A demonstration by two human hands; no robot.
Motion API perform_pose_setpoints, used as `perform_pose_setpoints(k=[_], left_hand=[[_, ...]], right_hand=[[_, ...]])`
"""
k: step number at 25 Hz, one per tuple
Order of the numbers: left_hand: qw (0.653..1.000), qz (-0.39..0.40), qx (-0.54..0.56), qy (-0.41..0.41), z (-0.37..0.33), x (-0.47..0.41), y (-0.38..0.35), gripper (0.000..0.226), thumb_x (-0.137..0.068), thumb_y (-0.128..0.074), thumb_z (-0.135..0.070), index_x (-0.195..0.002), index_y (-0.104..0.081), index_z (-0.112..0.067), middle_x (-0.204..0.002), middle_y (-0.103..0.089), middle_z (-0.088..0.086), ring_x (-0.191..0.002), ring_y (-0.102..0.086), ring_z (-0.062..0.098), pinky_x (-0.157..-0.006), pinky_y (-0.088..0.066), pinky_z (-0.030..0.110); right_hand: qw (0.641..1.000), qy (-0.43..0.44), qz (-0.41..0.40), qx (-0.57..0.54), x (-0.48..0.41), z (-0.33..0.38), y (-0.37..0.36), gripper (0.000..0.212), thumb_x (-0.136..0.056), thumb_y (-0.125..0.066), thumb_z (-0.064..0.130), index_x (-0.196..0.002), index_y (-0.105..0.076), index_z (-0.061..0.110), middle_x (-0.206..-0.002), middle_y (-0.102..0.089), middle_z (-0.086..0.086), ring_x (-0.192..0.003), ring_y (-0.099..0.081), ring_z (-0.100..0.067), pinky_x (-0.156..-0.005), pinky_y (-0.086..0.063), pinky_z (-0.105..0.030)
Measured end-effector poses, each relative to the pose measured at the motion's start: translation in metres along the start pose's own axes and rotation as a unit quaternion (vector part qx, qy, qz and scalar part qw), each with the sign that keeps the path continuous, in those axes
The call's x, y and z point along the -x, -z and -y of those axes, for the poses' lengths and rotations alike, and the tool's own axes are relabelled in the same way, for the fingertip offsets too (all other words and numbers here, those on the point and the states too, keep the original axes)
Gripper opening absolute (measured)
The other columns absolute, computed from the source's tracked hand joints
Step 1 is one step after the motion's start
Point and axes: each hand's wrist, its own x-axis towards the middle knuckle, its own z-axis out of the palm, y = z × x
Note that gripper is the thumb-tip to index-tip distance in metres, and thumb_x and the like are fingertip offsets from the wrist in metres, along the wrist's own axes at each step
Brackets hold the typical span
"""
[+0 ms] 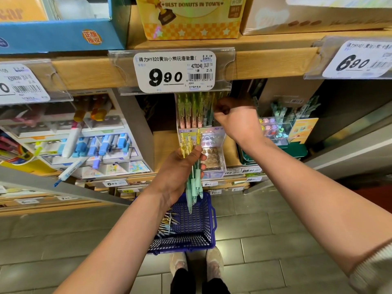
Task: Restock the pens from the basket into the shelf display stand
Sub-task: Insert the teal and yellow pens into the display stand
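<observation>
Left hand [180,168] clamps a bunch of pens [194,181] above the basket [209,232]; right hand [236,118] curls against upright pens [191,112] in the stand [219,166], grip unclear.

Bunch of pens [192,166]: clear yellow-green barrels, mint grips, tips down, gripped in left hand [180,172] just in front of the display stand [214,143].

Stand: clear plastic, tiered, on the shelf. Back row of pens [191,111] upright, packed side by side; right hand [235,117] curled at their right end, grip unclear.

Basket [197,234]: blue mesh plastic, on the floor below. More pens [167,225] lie loose at its left side.
</observation>
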Motion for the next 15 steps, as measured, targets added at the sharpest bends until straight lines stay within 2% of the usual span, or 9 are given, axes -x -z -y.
perform_pose_setpoints(k=[1,3,6,8,9,11,13,15], left_hand=[[1.0,0.0,0.0,0.0,0.001,0.0,0.0,0.027,-0.098,-0.065,-0.028,-0.116,-0.063,-0.008,-0.089,-0.067,0.004,-0.072,-0.061,0.017,-0.071,-0.053,0.035],[1.0,-0.001,0.0,0.001,0.003,0.0,0.0,0.027,-0.098,-0.065,-0.028,-0.116,-0.063,-0.008,-0.09,-0.068,0.004,-0.074,-0.062,0.017,-0.073,-0.053,0.036],[1.0,0.009,0.007,0.002,0.005,0.001,-0.001,0.026,-0.098,-0.065,-0.028,-0.115,-0.064,-0.008,-0.088,-0.068,0.004,-0.072,-0.062,0.016,-0.073,-0.053,0.035],[1.0,0.014,0.013,-0.002,0.005,0.0,-0.003,0.026,-0.097,-0.066,-0.028,-0.114,-0.064,-0.009,-0.087,-0.069,0.003,-0.071,-0.062,0.015,-0.073,-0.053,0.035],[1.0,0.016,0.017,-0.005,0.005,-0.001,-0.003,0.026,-0.096,-0.066,-0.029,-0.113,-0.064,-0.009,-0.086,-0.069,0.002,-0.071,-0.062,0.015,-0.072,-0.054,0.034],[1.0,0.023,0.013,-0.014,0.004,-0.002,-0.003,0.028,-0.094,-0.067,-0.033,-0.11,-0.066,-0.011,-0.087,-0.07,0.002,-0.07,-0.062,0.014,-0.068,-0.056,0.031],[0.999,0.023,-0.011,-0.025,0.004,-0.001,-0.005,0.031,-0.09,-0.067,-0.039,-0.107,-0.068,-0.014,-0.089,-0.074,0.0,-0.072,-0.065,0.012,-0.07,-0.057,0.03],[0.999,0.016,-0.03,-0.035,0.006,0.0,-0.006,0.028,-0.089,-0.066,-0.042,-0.105,-0.072,-0.02,-0.092,-0.076,-0.002,-0.076,-0.067,0.012,-0.074,-0.057,0.031]], right_hand=[[1.0,0.001,-0.004,0.003,-0.001,0.001,0.001,0.012,-0.092,-0.062,0.023,-0.089,-0.07,0.016,-0.068,-0.057,-0.004,-0.056,-0.053,-0.024,-0.052,-0.037,-0.021],[1.0,0.002,-0.008,0.012,-0.001,0.001,0.003,0.017,-0.093,-0.061,0.023,-0.095,-0.074,0.013,-0.076,-0.062,-0.007,-0.062,-0.056,-0.025,-0.055,-0.04,-0.024],[0.998,-0.051,0.037,0.0,0.004,0.004,0.005,0.027,-0.097,-0.059,0.031,-0.092,-0.075,0.01,-0.081,-0.07,-0.01,-0.069,-0.063,-0.025,-0.058,-0.048,-0.026],[0.986,-0.113,0.061,-0.104,0.016,0.007,0.008,0.035,-0.096,-0.062,0.04,-0.083,-0.074,0.009,-0.074,-0.073,-0.007,-0.069,-0.068,-0.021,-0.061,-0.051,-0.025],[0.971,-0.136,0.084,-0.179,0.024,0.009,0.009,0.037,-0.094,-0.065,0.043,-0.081,-0.074,0.01,-0.074,-0.074,-0.005,-0.068,-0.07,-0.017,-0.066,-0.055,-0.025],[0.922,-0.161,0.18,-0.302,0.043,0.015,0.012,0.034,-0.092,-0.068,0.044,-0.084,-0.076,0.012,-0.08,-0.076,-0.007,-0.068,-0.068,-0.014,-0.077,-0.06,-0.031],[0.862,-0.186,0.255,-0.398,0.057,0.02,0.012,0.025,-0.093,-0.071,0.032,-0.094,-0.078,0.008,-0.091,-0.075,-0.017,-0.076,-0.064,-0.018,-0.085,-0.058,-0.036],[0.829,-0.221,0.255,-0.446,0.064,0.023,0.011,0.017,-0.093,-0.071,0.018,-0.101,-0.076,0.004,-0.095,-0.072,-0.018,-0.083,-0.06,-0.021,-0.092,-0.056,-0.037]])
